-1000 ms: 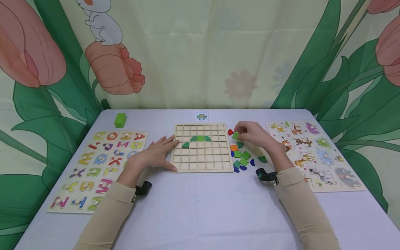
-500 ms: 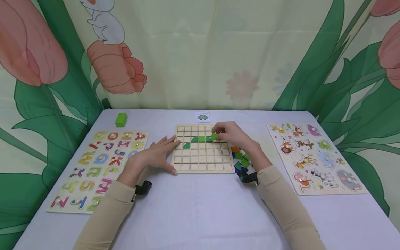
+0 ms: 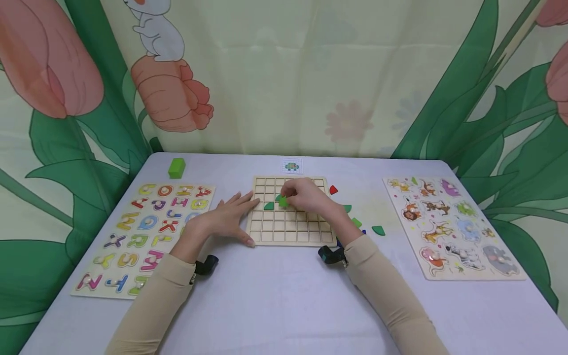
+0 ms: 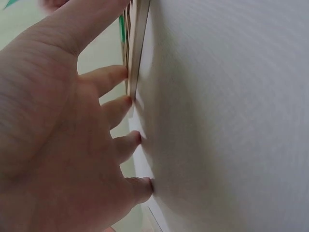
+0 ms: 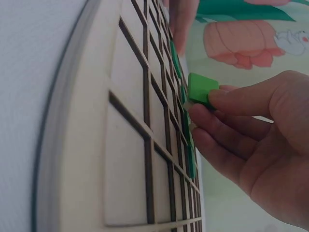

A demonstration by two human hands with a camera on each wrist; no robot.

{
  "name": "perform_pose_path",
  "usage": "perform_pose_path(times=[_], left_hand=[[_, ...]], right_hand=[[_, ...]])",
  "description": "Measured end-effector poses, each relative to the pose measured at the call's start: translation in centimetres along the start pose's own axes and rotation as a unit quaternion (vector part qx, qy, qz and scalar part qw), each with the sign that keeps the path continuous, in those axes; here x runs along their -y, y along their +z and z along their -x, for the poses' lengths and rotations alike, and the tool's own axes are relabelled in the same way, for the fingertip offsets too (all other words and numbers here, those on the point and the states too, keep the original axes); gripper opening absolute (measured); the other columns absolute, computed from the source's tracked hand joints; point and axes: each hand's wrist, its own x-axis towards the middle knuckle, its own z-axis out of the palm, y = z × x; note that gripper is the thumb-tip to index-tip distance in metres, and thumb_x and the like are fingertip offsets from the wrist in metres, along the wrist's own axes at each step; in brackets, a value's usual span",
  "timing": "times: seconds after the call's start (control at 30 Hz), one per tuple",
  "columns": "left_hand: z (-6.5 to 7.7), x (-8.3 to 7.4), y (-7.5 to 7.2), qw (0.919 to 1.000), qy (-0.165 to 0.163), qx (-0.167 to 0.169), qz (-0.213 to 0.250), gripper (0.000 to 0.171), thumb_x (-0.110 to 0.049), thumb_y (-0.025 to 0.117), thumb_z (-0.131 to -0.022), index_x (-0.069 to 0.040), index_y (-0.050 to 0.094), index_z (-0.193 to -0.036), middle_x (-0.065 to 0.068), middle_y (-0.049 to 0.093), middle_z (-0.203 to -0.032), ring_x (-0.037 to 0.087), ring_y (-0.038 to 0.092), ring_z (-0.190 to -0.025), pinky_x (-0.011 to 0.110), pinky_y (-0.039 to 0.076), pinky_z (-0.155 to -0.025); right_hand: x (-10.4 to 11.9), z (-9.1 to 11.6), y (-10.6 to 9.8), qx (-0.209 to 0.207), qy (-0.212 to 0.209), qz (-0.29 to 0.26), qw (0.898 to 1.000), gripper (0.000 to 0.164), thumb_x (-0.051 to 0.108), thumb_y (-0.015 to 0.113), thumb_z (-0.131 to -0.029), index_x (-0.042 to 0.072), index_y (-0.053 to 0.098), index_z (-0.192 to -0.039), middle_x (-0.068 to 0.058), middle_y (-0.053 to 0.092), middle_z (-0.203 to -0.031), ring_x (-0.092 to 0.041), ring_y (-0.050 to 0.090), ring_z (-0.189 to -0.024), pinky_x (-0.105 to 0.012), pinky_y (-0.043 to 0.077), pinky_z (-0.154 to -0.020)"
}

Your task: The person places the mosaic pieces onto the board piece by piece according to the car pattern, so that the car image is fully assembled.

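My right hand [image 3: 306,198] pinches a light green square tile [image 5: 200,87] between thumb and fingers, over the wooden grid board [image 3: 270,236]. In the right wrist view the tile is tilted and just above the grid. A dark green quarter-round tile [image 3: 268,206] sits in a cell to its left, and other green tiles in the row above are partly hidden by my fingers. My left hand [image 3: 220,220] lies with fingers spread at the board's left edge; in the left wrist view its fingertips [image 4: 120,72] touch the edge and the white cloth.
Loose tiles, including a red piece [image 3: 334,190] and a green one [image 3: 378,230], lie right of the board, some behind my right arm. A picture card [image 3: 292,166] lies behind it. An alphabet puzzle [image 3: 102,282], an animal puzzle [image 3: 479,276] and a green block [image 3: 176,168] flank it.
My right hand has carried the green square tile leftward from the loose pile to over the middle of the board. The left hand has stayed at the board's edge.
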Motion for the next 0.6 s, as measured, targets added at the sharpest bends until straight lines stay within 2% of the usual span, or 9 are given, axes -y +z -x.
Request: perform_pose_path(times=[0.33,0.6], left_hand=[[0.0,-0.1,0.0,1.0000,-0.002,-0.005,0.000,0.120,-0.064,0.084,-0.065,-0.024,0.023,-0.159,0.003,0.005,-0.170,0.037,-0.001,-0.156,0.073,0.005,-0.118],[0.1,-0.3,0.0,1.0000,-0.004,-0.003,0.004,0.119,-0.063,0.084,-0.066,-0.024,0.021,-0.160,0.002,0.004,-0.170,0.036,-0.003,-0.157,0.072,0.004,-0.118]], right_hand=[[0.3,-0.6,1.3,-0.008,-0.020,0.020,1.000,0.008,0.004,0.067,-0.090,0.009,0.072,-0.093,-0.003,0.072,-0.088,-0.015,0.062,-0.082,-0.029,0.053,-0.078],[0.3,-0.6,1.7,-0.009,-0.007,0.027,1.000,0.011,0.003,0.064,-0.092,0.010,0.073,-0.092,-0.002,0.071,-0.088,-0.015,0.060,-0.080,-0.027,0.052,-0.075]])
